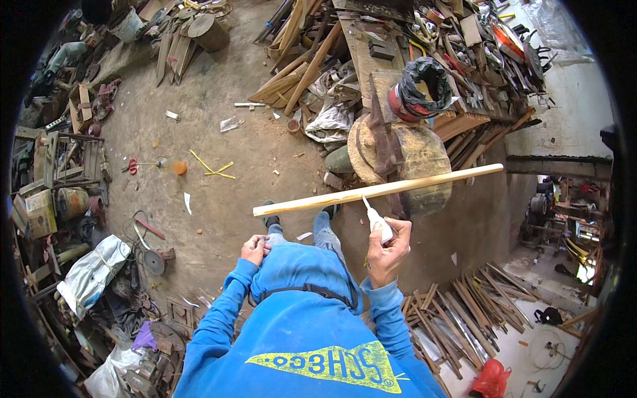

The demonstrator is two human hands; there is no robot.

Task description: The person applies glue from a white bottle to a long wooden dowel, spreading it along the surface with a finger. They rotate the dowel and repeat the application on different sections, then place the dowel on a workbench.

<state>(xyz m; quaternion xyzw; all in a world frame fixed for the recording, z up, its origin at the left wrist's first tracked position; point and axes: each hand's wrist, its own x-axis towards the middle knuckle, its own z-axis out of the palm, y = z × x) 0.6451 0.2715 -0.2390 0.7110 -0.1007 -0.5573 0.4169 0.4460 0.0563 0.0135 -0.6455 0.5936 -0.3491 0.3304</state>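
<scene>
A long pale wooden strip [424, 184] lies crosswise in front of me, its right part resting over a round wooden stump [431, 152]. My right hand [391, 255] grips a small white glue bottle [379, 224], held upright, with its thin nozzle touching the strip's underside edge near the middle. My left hand [255, 249] rests on my left knee with the fingers curled in; it sits just below the strip's left end without touching it. My blue sleeves and blue sweatshirt fill the lower middle. My shoes show beneath the strip.
A dark iron tool [383, 139] lies on the stump. Behind it stand a red bucket with a black bag [424, 86] and a cluttered workbench. Wood slats [464, 312] lie at lower right, junk along the left, red scissors [133, 164] on the dirt floor.
</scene>
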